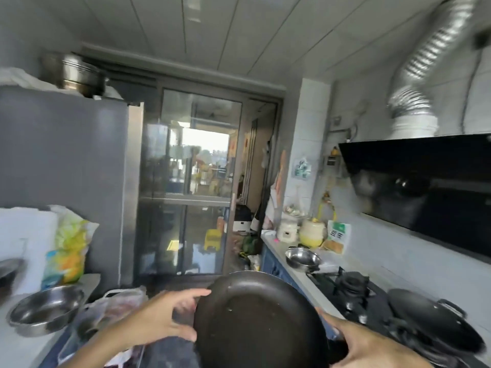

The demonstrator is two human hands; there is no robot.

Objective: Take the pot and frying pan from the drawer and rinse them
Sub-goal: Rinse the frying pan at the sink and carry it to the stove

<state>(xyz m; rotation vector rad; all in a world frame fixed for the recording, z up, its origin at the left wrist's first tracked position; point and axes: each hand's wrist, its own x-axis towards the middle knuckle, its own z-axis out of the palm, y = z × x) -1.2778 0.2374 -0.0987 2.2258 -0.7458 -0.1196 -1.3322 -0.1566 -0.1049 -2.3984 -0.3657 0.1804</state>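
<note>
- Progress: the frying pan (pixel 261 322) is out of the drawer and carried in mid-air, low in the middle of the view, between the two counters. The drawer is not in view.
- Remaining, as judged: rinsing of the pan is not yet done; no sink or tap shows. A steel pot (pixel 303 258) sits on the right counter (pixel 292 272) beside the stove (pixel 353 290); whether it is the task's pot cannot be told.
- Left hand (pixel 162 320): the grip is wide, with thumb and fingers spread and curved against the pan's left rim.
- Right hand (pixel 372 346): it reaches under the pan's right rim; what it grips cannot be told.
- Pan condition: dark, round, shallow, tilted toward the camera. The inside is dull with a few pale specks.
</note>
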